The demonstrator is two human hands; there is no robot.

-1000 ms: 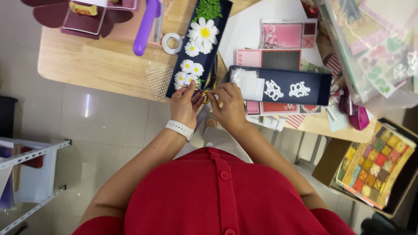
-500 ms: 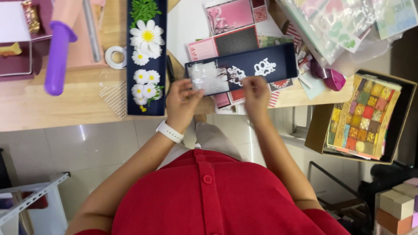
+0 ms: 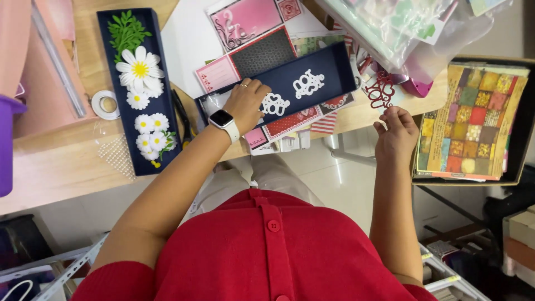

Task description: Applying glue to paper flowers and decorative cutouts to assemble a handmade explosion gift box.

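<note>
My left hand (image 3: 245, 100), with a white watch on the wrist, rests fingers-down on the left end of a long dark blue box lid (image 3: 326, 69) that lies on the wooden table. Two white paper cut-outs (image 3: 308, 83) lie in that lid, one right beside my fingers. My right hand (image 3: 397, 134) is off the table's right edge and pinches a red lacy paper cut-out (image 3: 380, 89) by its lower end.
A second dark blue tray (image 3: 161, 111) with white paper daisies and green leaves lies to the left, beside a tape roll (image 3: 103, 103). Pink and patterned cards (image 3: 251, 22) lie behind the lid. A box with a colourful patchwork sheet (image 3: 473, 120) stands at right.
The view has swung left. My right hand left the blue lid and moved right, now holding a red cut-out. My left hand stays on the lid.
</note>
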